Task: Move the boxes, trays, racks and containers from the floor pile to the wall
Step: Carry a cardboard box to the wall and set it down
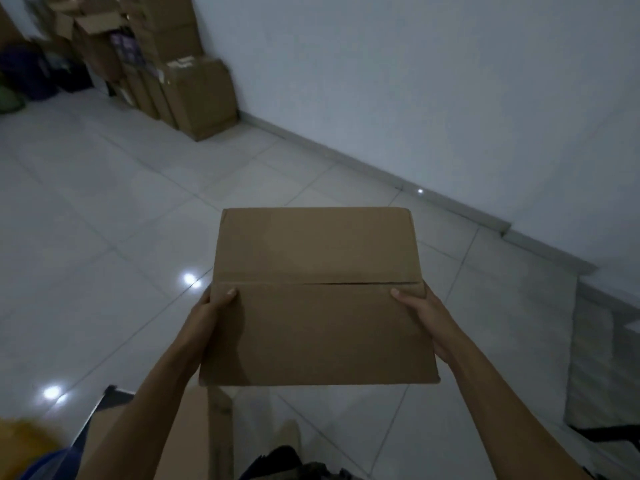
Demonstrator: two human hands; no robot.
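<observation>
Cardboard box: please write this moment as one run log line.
phase: carry | object: closed cardboard box | left hand: grips left edge | right hand: grips right edge | ahead: box stack by wall

Head-worn wide-angle view, forward and down, close over box (318,296), seemingly tilted

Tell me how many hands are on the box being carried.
2. The left hand grips the left edge of the cardboard box. The right hand grips its right edge. Both thumbs lie on top, and the fingers underneath are hidden.
</observation>
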